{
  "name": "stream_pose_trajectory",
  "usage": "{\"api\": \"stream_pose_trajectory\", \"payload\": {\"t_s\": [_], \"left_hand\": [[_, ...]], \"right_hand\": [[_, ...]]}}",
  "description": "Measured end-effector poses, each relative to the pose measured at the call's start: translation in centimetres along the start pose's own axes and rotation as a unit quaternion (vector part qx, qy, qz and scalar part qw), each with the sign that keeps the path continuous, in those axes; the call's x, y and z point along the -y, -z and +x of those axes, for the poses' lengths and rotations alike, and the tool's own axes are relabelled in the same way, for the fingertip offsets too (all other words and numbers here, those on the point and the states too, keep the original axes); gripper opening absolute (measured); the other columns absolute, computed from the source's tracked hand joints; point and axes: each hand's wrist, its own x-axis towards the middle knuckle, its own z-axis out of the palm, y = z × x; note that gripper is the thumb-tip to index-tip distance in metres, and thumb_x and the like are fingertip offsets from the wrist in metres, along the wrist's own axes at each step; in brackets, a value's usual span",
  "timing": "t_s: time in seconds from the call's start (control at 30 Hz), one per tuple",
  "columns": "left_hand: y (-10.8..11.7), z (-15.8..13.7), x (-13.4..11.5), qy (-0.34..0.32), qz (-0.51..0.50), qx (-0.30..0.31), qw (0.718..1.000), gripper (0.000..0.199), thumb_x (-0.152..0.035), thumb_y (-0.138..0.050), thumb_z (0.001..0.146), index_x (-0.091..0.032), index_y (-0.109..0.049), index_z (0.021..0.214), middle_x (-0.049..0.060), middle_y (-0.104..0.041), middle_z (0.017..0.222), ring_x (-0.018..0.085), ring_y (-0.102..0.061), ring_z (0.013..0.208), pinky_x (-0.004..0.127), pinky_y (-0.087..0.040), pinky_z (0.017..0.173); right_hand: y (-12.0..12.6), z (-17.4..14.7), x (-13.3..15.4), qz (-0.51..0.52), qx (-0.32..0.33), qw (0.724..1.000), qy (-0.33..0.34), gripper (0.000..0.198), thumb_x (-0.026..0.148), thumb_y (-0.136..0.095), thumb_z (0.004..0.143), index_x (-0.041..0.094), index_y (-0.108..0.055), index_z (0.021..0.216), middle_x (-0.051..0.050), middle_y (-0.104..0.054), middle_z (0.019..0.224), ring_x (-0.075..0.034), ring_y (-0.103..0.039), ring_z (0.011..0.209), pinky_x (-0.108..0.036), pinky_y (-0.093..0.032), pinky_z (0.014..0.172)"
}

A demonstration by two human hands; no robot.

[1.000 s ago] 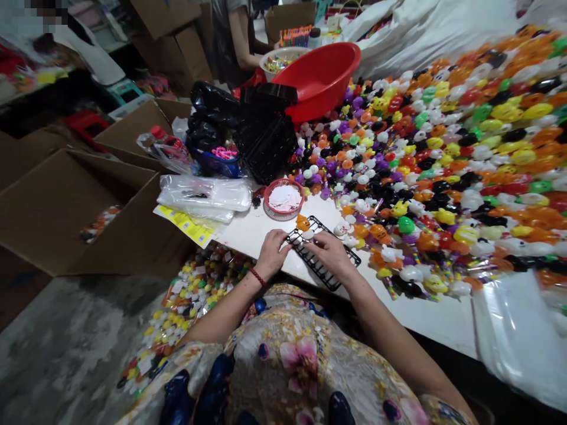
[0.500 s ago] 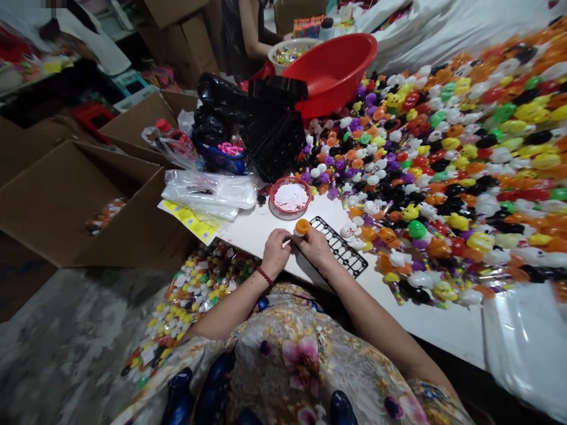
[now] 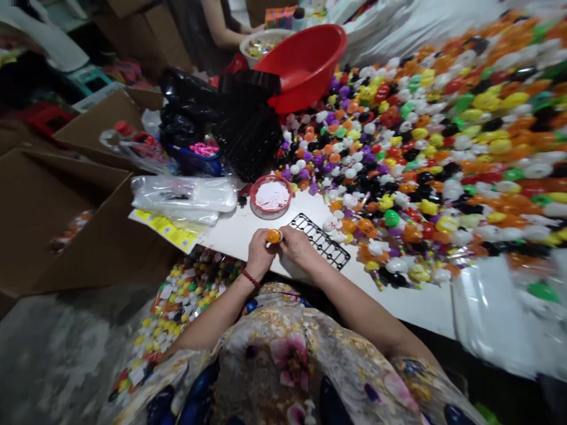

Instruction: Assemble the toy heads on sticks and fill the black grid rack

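A small orange-headed novelty piece [image 3: 274, 236] stands up between my two hands, low over the front edge of the white table [image 3: 227, 234]. My left hand [image 3: 260, 252], with a red bead bracelet at the wrist, has its fingers closed around this piece. My right hand [image 3: 297, 247] meets it from the other side with fingers bent together; whatever is in them is hidden. The piece's lower part is covered by the hands. Just beyond my right hand lies a flat black plastic rack [image 3: 328, 237] with rows of openings.
A red basket [image 3: 253, 203] of white paper slips sits beyond my hands. Heaped colourful toy-topped pieces [image 3: 420, 171] cover the right side. Plastic bags [image 3: 186, 192], black trays [image 3: 252, 136], a red basin [image 3: 310, 65] and cartons [image 3: 88, 260] stand around. A co-worker's arm [image 3: 219, 26] shows at the back.
The view has swung, shifting the scene leftward. The orange-headed piece has moved from the fingers of my right hand to those of my left and sits lower.
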Motion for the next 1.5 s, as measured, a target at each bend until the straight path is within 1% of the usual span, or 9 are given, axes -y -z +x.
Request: {"api": "stream_pose_trajectory", "payload": {"t_s": [0.27,0.4,0.5,0.67,0.87,1.0,1.13,1.27,1.5], "left_hand": [[0.3,0.4,-0.4,0.016,-0.001,0.01,1.0,0.008,-0.021,-0.065,0.07,-0.021,-0.063,0.077,0.001,-0.059,0.078,0.018,-0.058,0.075,0.029,-0.049,0.07],[0.3,0.4,-0.5,0.023,0.009,0.003,1.0,0.009,-0.023,-0.065,0.068,-0.021,-0.059,0.075,0.0,-0.057,0.078,0.016,-0.056,0.072,0.028,-0.047,0.067],[0.2,0.7,-0.8,0.033,0.01,-0.008,0.999,0.015,-0.029,-0.068,0.067,-0.022,-0.055,0.071,-0.002,-0.054,0.075,0.015,-0.053,0.067,0.026,-0.045,0.063],[-0.1,1.4,-1.4,0.064,-0.017,0.003,0.998,0.022,-0.037,-0.069,0.07,-0.022,-0.053,0.064,-0.004,-0.051,0.064,0.013,-0.049,0.059,0.024,-0.039,0.057],[-0.2,1.2,-1.8,0.074,-0.034,0.009,0.997,0.017,-0.034,-0.066,0.073,-0.021,-0.059,0.065,-0.004,-0.056,0.06,0.013,-0.052,0.059,0.024,-0.04,0.058],[-0.2,1.2,-1.6,0.067,-0.011,0.017,0.998,0.019,-0.036,-0.066,0.075,-0.019,-0.061,0.068,-0.002,-0.06,0.063,0.015,-0.054,0.064,0.025,-0.041,0.06],[-0.2,1.1,-1.4,0.057,-0.006,0.022,0.998,0.018,-0.036,-0.066,0.077,-0.019,-0.065,0.072,0.0,-0.064,0.068,0.016,-0.057,0.068,0.026,-0.044,0.063],[-0.3,1.1,-1.1,0.053,-0.005,0.021,0.998,0.017,-0.035,-0.066,0.078,-0.019,-0.066,0.073,0.001,-0.066,0.071,0.017,-0.059,0.07,0.027,-0.046,0.065],[-0.5,1.0,-0.6,0.029,0.003,0.022,0.999,0.019,-0.038,-0.065,0.081,-0.019,-0.068,0.079,0.002,-0.068,0.075,0.019,-0.062,0.074,0.027,-0.046,0.065]], "right_hand": [[1.3,-0.8,-0.1,0.019,-0.048,0.999,0.001,0.017,0.019,-0.063,0.087,0.019,-0.066,0.104,-0.007,-0.069,0.099,-0.019,-0.063,0.087,-0.029,-0.048,0.079],[6.4,-6.3,-3.3,-0.05,-0.197,0.979,-0.005,0.023,0.019,-0.054,0.091,0.019,-0.066,0.111,-0.013,-0.065,0.111,-0.024,-0.061,0.1,-0.037,-0.048,0.089],[10.9,-10.2,-6.5,-0.185,-0.265,0.94,-0.109,0.022,0.017,-0.05,0.089,0.02,-0.07,0.098,-0.013,-0.065,0.101,-0.027,-0.058,0.093,-0.039,-0.048,0.082],[14.1,-11.1,-9.2,-0.312,-0.145,0.921,-0.184,0.018,0.014,-0.053,0.083,0.017,-0.071,0.081,-0.014,-0.063,0.086,-0.026,-0.057,0.078,-0.036,-0.044,0.07],[13.3,-9.1,-9.8,-0.331,-0.088,0.92,-0.19,0.011,0.016,-0.056,0.085,0.016,-0.065,0.077,-0.016,-0.062,0.09,-0.022,-0.058,0.069,-0.032,-0.038,0.059],[12.3,-8.7,-9.3,-0.276,-0.182,0.926,-0.184,0.013,0.027,-0.051,0.091,0.017,-0.06,0.088,-0.014,-0.062,0.091,-0.02,-0.057,0.066,-0.03,-0.036,0.056],[9.0,-6.4,-6.6,-0.054,-0.246,0.959,-0.133,0.018,0.032,-0.049,0.09,0.019,-0.055,0.102,-0.007,-0.063,0.081,-0.02,-0.057,0.066,-0.029,-0.041,0.059],[3.8,-2.2,-3.6,0.141,-0.179,0.968,-0.105,0.018,0.033,-0.054,0.085,0.021,-0.056,0.098,-0.002,-0.065,0.079,-0.018,-0.059,0.067,-0.03,-0.047,0.063],[0.8,1.2,-2.1,0.115,-0.118,0.983,-0.087,0.007,0.023,-0.054,0.084,0.021,-0.06,0.087,-0.002,-0.068,0.078,-0.019,-0.061,0.073,-0.029,-0.046,0.068]]}}
